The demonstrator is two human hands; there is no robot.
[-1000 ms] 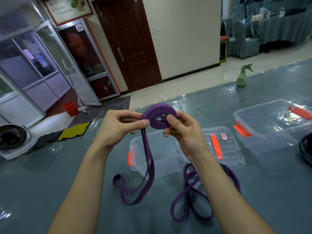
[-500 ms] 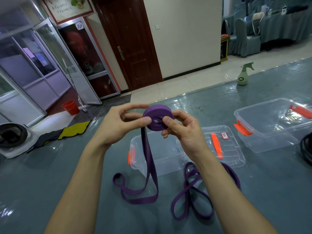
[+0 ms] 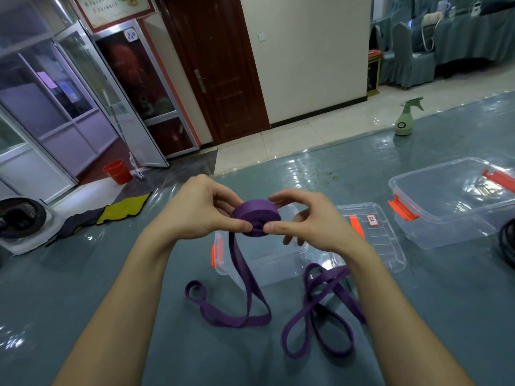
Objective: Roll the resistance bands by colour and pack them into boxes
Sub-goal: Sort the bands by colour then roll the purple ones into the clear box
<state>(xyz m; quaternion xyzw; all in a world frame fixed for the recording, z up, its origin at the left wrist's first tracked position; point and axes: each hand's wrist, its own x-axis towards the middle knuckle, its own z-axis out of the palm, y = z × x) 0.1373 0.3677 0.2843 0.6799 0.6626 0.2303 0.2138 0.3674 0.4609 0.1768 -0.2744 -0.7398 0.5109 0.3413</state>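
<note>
Head view: left hand and right hand pinch the roll above the box, keeping coils tight while the tail feeds.

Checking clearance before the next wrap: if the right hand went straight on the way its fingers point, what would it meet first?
The right hand points left at the purple roll it pinches; just past that, probably the thumb of the left hand. Depth is unclear.

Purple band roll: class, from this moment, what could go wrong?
1. Only the fingertips of the left hand and right hand pinch the purple roll; a slip could let it spring undone.
2. Its loose tail lies looped close to a second purple band; winding might snag or twist it.
</note>
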